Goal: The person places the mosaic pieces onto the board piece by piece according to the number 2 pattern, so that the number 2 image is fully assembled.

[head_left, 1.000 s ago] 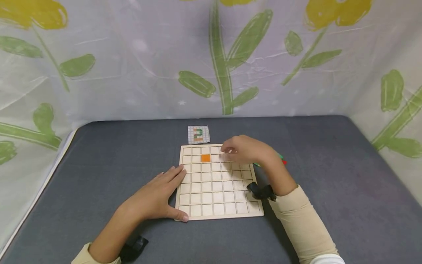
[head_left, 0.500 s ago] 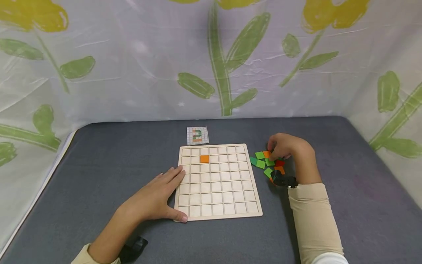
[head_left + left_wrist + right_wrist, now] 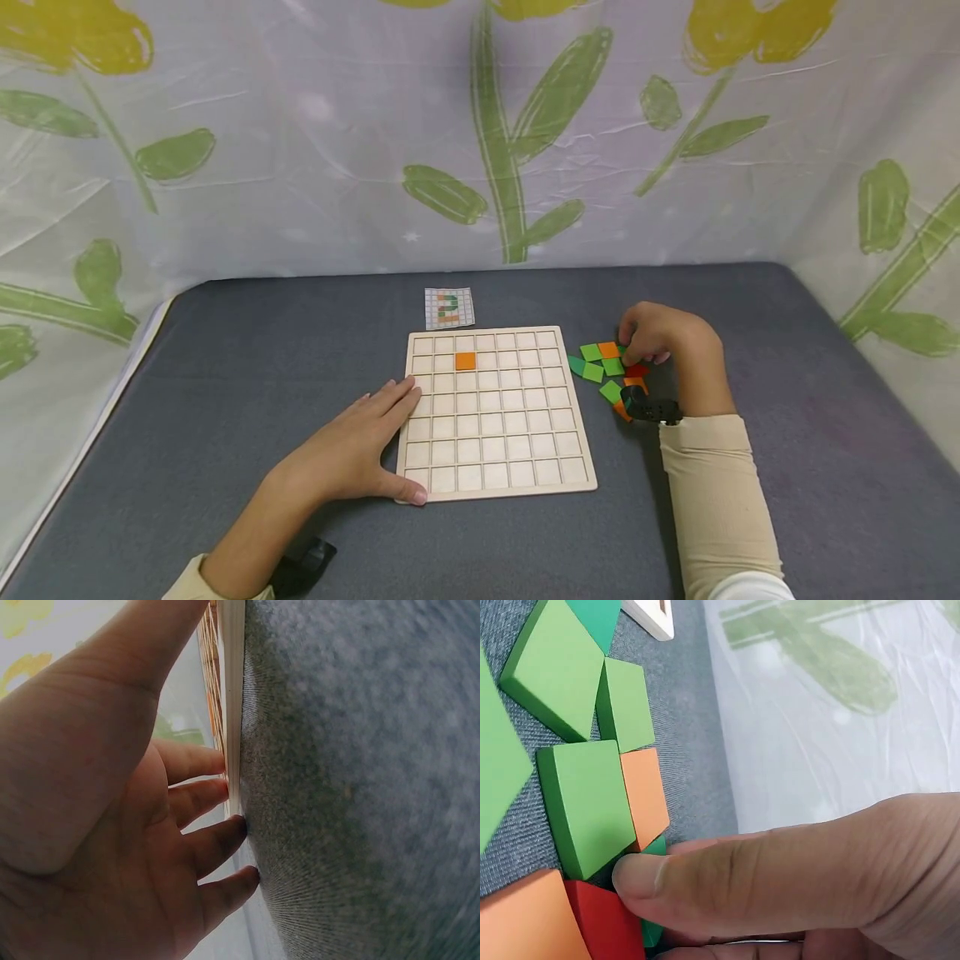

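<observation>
Left hand spread loosely along the left edge of the wooden board, fingers nearly straight, thumb at the near-left corner; gripping nothing; probably so the board stays put on the desk; right hand curled over the loose pieces, thumb and fingers pinching a dark green tile, mostly hidden by the thumb; lifted or not, cannot tell; pieces lie just right of the board, likely for the right hand's easy reach; patterned card flat beyond the far edge, presumably to stay readable past the hands

Counts: one board, seven cells by seven; one placed orange tile, second row from far edge, third cell from left; one card; loose: four light green tiles, three loose orange tiles, one red tile, one teal tile; others may hide under the right hand
</observation>
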A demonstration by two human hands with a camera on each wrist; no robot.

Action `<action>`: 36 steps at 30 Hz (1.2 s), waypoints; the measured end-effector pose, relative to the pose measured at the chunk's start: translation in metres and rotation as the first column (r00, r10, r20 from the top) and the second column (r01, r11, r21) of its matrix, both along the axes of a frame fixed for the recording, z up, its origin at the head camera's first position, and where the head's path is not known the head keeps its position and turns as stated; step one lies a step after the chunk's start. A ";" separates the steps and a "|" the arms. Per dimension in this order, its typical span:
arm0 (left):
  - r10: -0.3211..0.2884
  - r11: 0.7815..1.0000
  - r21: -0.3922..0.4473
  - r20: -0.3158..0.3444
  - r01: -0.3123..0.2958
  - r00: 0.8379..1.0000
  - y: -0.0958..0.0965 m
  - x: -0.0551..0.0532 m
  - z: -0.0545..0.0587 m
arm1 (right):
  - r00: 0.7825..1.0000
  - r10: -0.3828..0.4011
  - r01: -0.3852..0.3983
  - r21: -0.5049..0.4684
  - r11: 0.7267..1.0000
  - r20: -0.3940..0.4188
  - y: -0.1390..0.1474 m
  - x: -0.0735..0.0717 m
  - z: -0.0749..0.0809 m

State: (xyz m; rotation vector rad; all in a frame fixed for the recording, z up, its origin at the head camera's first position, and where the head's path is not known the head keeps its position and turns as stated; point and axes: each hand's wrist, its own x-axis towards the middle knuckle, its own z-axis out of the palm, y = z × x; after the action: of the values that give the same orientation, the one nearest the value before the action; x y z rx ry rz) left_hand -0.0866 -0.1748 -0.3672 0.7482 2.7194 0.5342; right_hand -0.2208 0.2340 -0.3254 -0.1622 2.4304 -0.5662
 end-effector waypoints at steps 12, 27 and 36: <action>0.000 1.000 -0.007 -0.005 0.000 1.000 0.001 0.000 -0.001 | 0.999 0.001 -0.002 -0.030 1.000 -0.038 0.002 -0.002 -0.002; 0.000 1.000 -0.004 -0.009 0.000 1.000 0.001 0.000 0.000 | 0.971 0.160 -0.187 -0.146 0.972 -0.175 -0.020 -0.005 -0.009; 0.003 1.000 -0.008 -0.008 -0.003 1.000 0.001 0.000 -0.001 | 0.950 0.134 -0.192 -0.188 0.963 -0.283 -0.024 -0.006 -0.010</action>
State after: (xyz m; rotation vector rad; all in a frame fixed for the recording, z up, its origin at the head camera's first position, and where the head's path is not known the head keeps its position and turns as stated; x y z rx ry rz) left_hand -0.0868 -0.1740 -0.3682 0.7458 2.7287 0.5213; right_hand -0.2265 0.2096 -0.3351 -0.5596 2.5767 -0.7718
